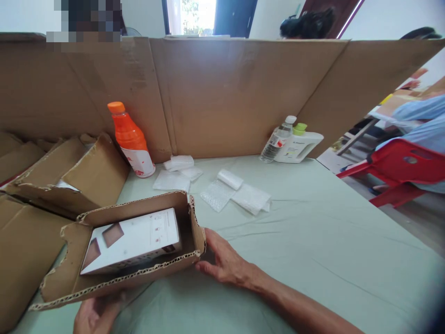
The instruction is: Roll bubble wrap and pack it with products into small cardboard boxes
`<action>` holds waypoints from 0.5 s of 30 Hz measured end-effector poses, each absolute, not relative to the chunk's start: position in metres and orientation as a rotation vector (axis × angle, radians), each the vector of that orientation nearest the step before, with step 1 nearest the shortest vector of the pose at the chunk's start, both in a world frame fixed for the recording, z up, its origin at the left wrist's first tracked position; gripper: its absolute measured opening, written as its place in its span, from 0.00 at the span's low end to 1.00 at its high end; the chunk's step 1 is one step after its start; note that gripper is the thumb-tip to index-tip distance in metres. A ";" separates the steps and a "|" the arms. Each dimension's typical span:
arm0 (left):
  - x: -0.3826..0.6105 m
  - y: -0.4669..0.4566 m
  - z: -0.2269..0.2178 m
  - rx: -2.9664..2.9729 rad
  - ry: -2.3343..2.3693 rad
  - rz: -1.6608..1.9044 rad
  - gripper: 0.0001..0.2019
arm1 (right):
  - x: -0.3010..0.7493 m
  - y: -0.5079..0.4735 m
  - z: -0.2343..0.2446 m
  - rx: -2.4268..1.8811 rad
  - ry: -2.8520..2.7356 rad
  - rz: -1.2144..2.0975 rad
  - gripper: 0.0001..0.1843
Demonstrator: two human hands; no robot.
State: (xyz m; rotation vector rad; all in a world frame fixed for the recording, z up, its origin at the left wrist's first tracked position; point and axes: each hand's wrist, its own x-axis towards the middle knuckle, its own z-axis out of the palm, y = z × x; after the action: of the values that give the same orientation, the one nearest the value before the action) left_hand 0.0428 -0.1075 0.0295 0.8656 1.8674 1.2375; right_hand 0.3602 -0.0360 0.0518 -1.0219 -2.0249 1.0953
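Observation:
An open-topped cardboard box point(121, 283) with ragged cut edges is tilted in front of me. Inside it lies a white product box point(139, 236) with dark square windows printed or cut at its left end. My right hand point(225, 260) grips the right end wall of the cardboard box, thumb low and fingers along the outside. At the near lower side, my left hand point(97, 315) is curled against the underside of the same box. The box hides part of its fingertips.
Several pieces of bubble wrap point(225, 188) lie on the green-covered table point(313, 241). Behind stand an orange bottle point(130, 139), a clear water bottle point(278, 141) and a white jug point(299, 146) against a cardboard partition point(243, 93). More cardboard boxes point(97, 171) crowd the left.

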 end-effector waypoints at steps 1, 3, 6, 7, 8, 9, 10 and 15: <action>0.045 -0.102 0.033 0.888 1.854 1.229 0.25 | 0.361 -0.035 0.052 -1.034 -1.997 1.077 0.40; 0.052 -0.087 0.037 0.954 1.820 1.224 0.25 | 0.364 -0.031 0.052 -1.077 -1.909 1.041 0.38; 0.067 -0.057 0.037 1.076 1.737 1.207 0.25 | 0.372 -0.023 0.053 -1.169 -1.765 0.998 0.32; 0.073 -0.046 0.036 1.110 1.705 1.202 0.24 | 0.374 -0.019 0.053 -1.192 -1.722 0.979 0.30; 0.079 -0.035 0.035 1.137 1.672 1.197 0.24 | 0.377 -0.015 0.053 -1.212 -1.680 0.958 0.27; 0.086 -0.024 0.034 1.155 1.644 1.193 0.25 | 0.379 -0.011 0.053 -1.231 -1.644 0.935 0.25; 0.093 -0.014 0.034 1.166 1.622 1.190 0.25 | 0.382 -0.007 0.053 -1.246 -1.618 0.909 0.24; 0.114 0.008 0.032 1.217 1.570 1.203 0.24 | 0.416 0.007 0.047 -1.337 -1.722 0.600 0.20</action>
State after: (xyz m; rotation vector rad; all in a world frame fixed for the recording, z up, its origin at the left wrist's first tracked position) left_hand 0.1145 0.0084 0.0316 1.2170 1.5699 1.2034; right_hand 0.4156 0.0068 0.0472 -1.3368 -1.7222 0.5996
